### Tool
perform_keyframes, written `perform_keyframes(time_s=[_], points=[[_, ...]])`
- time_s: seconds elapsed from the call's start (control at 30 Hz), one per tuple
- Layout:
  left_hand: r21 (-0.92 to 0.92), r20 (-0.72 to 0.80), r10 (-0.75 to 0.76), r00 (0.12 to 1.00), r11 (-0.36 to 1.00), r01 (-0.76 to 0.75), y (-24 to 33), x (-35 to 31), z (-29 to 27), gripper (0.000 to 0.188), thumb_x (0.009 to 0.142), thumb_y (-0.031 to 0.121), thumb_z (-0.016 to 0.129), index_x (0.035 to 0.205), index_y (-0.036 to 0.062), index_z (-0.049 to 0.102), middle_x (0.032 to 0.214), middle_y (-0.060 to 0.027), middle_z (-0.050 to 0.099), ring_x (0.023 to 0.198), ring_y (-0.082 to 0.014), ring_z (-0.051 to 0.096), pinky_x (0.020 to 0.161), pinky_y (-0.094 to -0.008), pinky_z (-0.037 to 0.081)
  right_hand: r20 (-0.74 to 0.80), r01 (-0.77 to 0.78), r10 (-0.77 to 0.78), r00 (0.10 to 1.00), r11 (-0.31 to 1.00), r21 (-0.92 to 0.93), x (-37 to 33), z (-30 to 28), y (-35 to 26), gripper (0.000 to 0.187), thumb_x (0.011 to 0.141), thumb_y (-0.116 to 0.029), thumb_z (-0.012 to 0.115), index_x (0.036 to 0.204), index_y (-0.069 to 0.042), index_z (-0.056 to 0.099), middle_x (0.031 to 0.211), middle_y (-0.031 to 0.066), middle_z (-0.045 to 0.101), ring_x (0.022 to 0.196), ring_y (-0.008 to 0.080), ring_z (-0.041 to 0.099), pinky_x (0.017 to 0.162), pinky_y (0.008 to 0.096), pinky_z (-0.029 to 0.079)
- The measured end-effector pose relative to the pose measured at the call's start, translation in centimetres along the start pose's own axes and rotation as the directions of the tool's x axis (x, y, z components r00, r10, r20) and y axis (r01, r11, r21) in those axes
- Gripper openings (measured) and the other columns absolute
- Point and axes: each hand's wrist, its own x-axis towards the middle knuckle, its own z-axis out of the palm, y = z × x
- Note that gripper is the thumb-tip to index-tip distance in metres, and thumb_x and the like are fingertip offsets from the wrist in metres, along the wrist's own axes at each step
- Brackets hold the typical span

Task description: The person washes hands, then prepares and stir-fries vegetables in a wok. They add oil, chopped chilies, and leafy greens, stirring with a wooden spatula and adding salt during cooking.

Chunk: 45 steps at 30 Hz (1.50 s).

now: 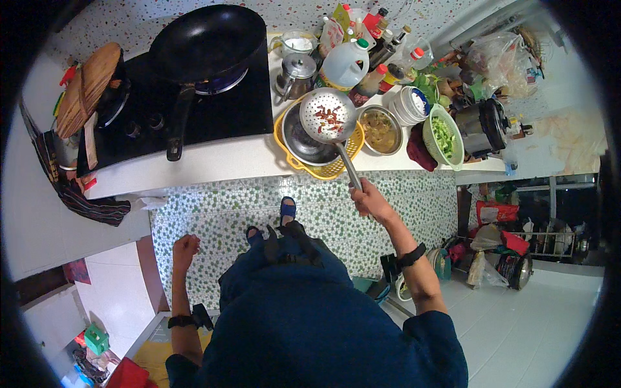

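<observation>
My right hand (371,199) grips the handle of a metal skimmer (315,107). Its perforated bowl carries reddish-brown pieces that look like dried chillies. The skimmer is over a metal basin (303,141), which sits in a yellow plastic basket (281,137) at the counter's edge. To the right of the skimmer stands a steel bowl (380,131) of yellowish liquid with bits in it. At the left, my left hand (186,247) hangs over the floor with its fingers curled in and nothing visible in them.
A black wok (213,45) sits on the black gas hob (239,116), its handle pointing toward me. Bottles, a kettle (297,71) and a large clear jug (345,64) crowd the back. Farther right are white bowls (404,107), a green colander (458,145) of chopped greens and a cooker (475,126).
</observation>
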Motion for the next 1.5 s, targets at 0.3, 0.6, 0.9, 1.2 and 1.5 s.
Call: perform_keyframes(time_s=[0.3, 0.6, 0.9, 1.2, 1.5], points=[[-0.121, 0.083, -0.067, 0.994, 0.99, 0.077, -1.0, 0.0, 1.0, 0.026, 0.093, 0.022, 0.052, 0.086, -0.0011, 0.062, 0.067, -0.0031, 0.058, 0.057, -0.007, 0.053, 0.051, -0.0214, 0.044, 0.002, -0.044, 0.044, 0.999, 0.999, -0.017, -0.4, -0.3, 1.0, 0.02, 0.091, -0.02, 0.052, 0.101, -0.005, 0.044, 0.063, -0.0039, 0.038, 0.043, 0.0045, 0.033, 0.036, 0.0222, 0.028], [-0.078, 0.077, -0.062, 0.995, 0.995, 0.068, -1.4, 1.2, 0.9, 0.022, 0.092, 0.02, 0.053, 0.088, 0.001, 0.063, 0.068, -0.0027, 0.058, 0.058, -0.0064, 0.053, 0.052, -0.0205, 0.044, -0.029, -0.052, 0.05, 0.998, 0.996, -0.076, -0.2, 0.2, 1.4, 0.021, 0.091, -0.02, 0.053, 0.102, -0.005, 0.043, 0.065, -0.0031, 0.039, 0.044, 0.0052, 0.034, 0.036, 0.0232, 0.03], [0.184, 0.242, 0.623, 0.744, 0.723, -0.665, 17.4, 6.8, 8.6, 0.022, 0.088, 0.015, 0.054, 0.101, -0.0006, 0.062, 0.096, -0.0157, 0.061, 0.087, -0.0282, 0.06, 0.074, -0.0339, 0.047, -0.082, -0.009, 0.003, 0.997, 0.997, -0.082, -0.6, 1.2, 1.7, 0.018, 0.092, -0.019, 0.052, 0.099, -0.007, 0.041, 0.061, -0.0031, 0.036, 0.042, 0.0055, 0.033, 0.035, 0.0236, 0.029], [0.451, 0.248, 0.714, 0.655, 0.513, -0.73, 31.6, 18.4, 28.1, 0.045, 0.08, 0.008, 0.057, 0.124, 0.0092, 0.049, 0.124, -0.016, 0.046, 0.109, -0.0368, 0.047, 0.097, -0.0412, 0.038, -0.2, 0.003, -0.014, 0.98, 0.999, -0.053, -0.4, 3.5, 1.1, 0.028, 0.091, -0.023, 0.054, 0.106, -0.004, 0.041, 0.056, -0.0005, 0.041, 0.041, 0.008, 0.039, 0.035, 0.0258, 0.032], [0.343, 0.445, 0.773, 0.452, 0.318, -0.884, 31.8, 20.5, 28.2, 0.011, 0.072, 0.001, 0.057, 0.08, 0.0074, 0.06, 0.087, -0.0089, 0.058, 0.09, -0.0308, 0.054, 0.08, -0.0394, 0.043, -0.216, -0.024, 0.002, 0.976, 0.995, -0.096, 0.3, 2.4, 1.0, 0.033, 0.091, -0.023, 0.053, 0.112, 0.0, 0.043, 0.06, 0.0042, 0.047, 0.043, 0.0119, 0.046, 0.039, 0.0296, 0.038]])
